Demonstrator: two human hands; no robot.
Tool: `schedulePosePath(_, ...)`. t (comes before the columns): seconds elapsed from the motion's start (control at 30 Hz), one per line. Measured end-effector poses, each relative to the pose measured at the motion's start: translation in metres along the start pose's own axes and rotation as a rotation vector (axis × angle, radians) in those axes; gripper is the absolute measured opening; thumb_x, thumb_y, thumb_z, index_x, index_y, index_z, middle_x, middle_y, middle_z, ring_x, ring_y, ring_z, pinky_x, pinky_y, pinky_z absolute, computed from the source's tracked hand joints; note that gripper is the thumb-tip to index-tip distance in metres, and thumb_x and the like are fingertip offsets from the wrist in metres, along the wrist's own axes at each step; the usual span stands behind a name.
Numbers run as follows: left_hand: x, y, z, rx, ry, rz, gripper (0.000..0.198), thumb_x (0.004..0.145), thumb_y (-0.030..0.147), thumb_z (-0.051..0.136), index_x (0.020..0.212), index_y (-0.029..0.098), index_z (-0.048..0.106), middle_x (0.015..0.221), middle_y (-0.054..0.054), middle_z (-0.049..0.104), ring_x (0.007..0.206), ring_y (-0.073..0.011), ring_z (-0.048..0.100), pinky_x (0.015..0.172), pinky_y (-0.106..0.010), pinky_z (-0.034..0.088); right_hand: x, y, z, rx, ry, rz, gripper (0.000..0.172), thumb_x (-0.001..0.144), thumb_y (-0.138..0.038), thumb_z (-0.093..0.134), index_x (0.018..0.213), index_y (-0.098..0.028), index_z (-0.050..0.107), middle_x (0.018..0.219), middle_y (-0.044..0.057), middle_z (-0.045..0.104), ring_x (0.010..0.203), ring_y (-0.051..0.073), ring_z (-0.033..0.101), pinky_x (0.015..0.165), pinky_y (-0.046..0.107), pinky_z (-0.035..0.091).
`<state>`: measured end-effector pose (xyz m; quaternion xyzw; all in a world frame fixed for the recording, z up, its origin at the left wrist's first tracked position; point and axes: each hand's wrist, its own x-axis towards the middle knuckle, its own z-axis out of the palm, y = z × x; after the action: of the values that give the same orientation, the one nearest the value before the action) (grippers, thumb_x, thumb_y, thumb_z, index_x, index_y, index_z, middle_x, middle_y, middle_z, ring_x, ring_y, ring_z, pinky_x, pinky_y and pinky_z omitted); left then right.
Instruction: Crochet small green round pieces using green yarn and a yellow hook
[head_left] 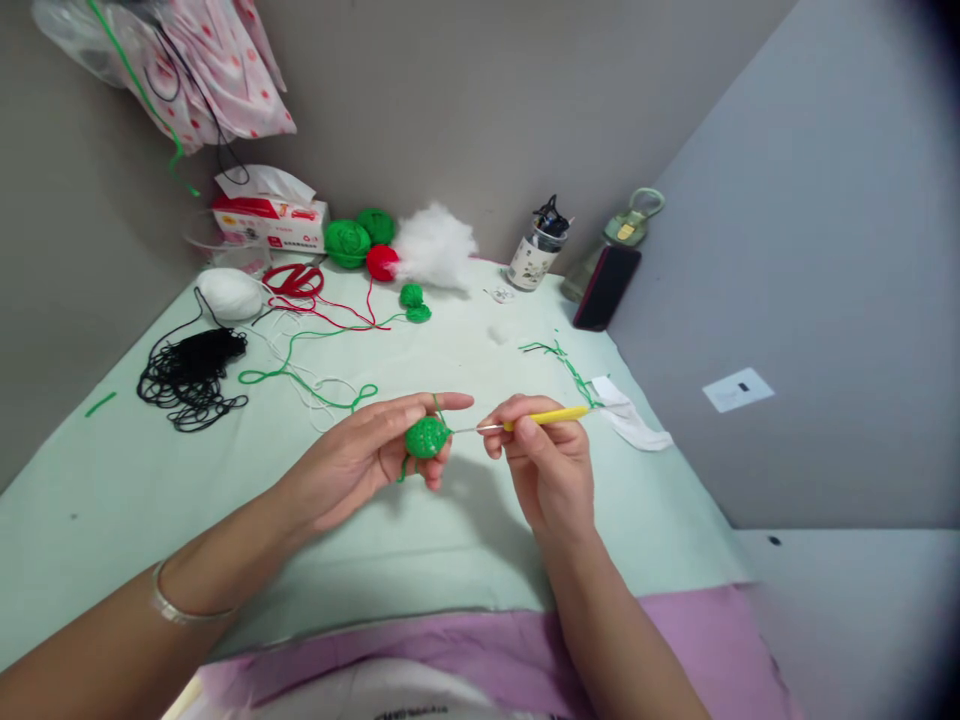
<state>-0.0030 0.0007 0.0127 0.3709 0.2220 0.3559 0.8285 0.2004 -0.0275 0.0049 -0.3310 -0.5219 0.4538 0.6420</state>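
My left hand (367,455) pinches a small round green crochet piece (426,438) between thumb and fingers, with green yarn looped over the forefinger. My right hand (544,460) grips a crochet hook with a yellow handle (551,416); its metal tip touches the right side of the green piece. Both hands hover above a pale green table cover (420,540). A silver bangle (176,605) sits on my left wrist.
Behind lie a black yarn tangle (191,375), a white yarn ball (229,293), red scissors (294,280), green yarn balls (349,242), a red ball (381,262), white stuffing (435,245), a tissue box (270,222), a jar (536,255), a dark phone (606,288) and white cloth (630,418).
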Motion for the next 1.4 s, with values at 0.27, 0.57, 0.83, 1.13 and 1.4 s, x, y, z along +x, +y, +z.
schedulePosePath(0.27,-0.004,-0.008,-0.001,0.314,-0.003,0.120,0.045,0.095,0.034,0.075,0.140,0.031,0.071,0.118,-0.006,0.075,0.113,-0.0251,0.065,0.103,-0.038,0.047,-0.007,0.004,0.006,-0.133,-0.063,-0.178,0.011,0.099,-0.030,0.070,0.099,-0.026,0.080,0.088,0.005,0.079,0.074,0.018,0.073,0.061,0.031,0.062)
schedulePosePath(0.57,-0.007,-0.006,0.010,0.366,0.070,0.083,0.057,0.083,0.031,0.088,0.138,0.033,0.071,0.109,-0.004,0.071,0.115,-0.0257,0.065,0.100,-0.037,0.053,-0.013,0.000,0.010,-0.365,-0.076,-0.343,0.022,0.099,-0.013,0.066,0.107,-0.028,0.080,0.097,0.005,0.083,0.091,0.021,0.077,0.075,0.037,0.066)
schedulePosePath(0.83,-0.007,-0.008,0.012,0.489,0.189,0.193,0.077,0.077,0.029,0.091,0.148,0.033,0.063,0.098,0.000,0.061,0.102,-0.0213,0.063,0.105,-0.039,0.048,-0.008,0.006,0.007,-0.235,-0.091,-0.172,0.013,0.099,-0.032,0.070,0.098,-0.026,0.081,0.092,0.006,0.082,0.085,0.021,0.077,0.068,0.035,0.064)
schedulePosePath(1.13,-0.010,-0.012,0.010,0.676,0.281,0.344,0.078,0.079,0.028,0.091,0.150,0.037,0.060,0.102,0.000,0.066,0.100,-0.0211,0.060,0.106,-0.038,0.043,-0.009,0.008,0.007,-0.229,-0.070,-0.170,0.014,0.100,-0.034,0.068,0.100,-0.026,0.079,0.095,0.006,0.083,0.086,0.021,0.076,0.070,0.036,0.063)
schedulePosePath(1.4,-0.010,-0.012,0.009,0.659,0.307,0.377,0.076,0.078,0.026,0.091,0.148,0.036,0.063,0.097,0.001,0.066,0.103,-0.0226,0.062,0.115,-0.042,0.038,-0.005,0.007,0.010,-0.009,-0.063,-0.012,0.017,0.101,-0.039,0.067,0.098,-0.025,0.073,0.091,0.005,0.083,0.070,0.016,0.072,0.062,0.029,0.060)
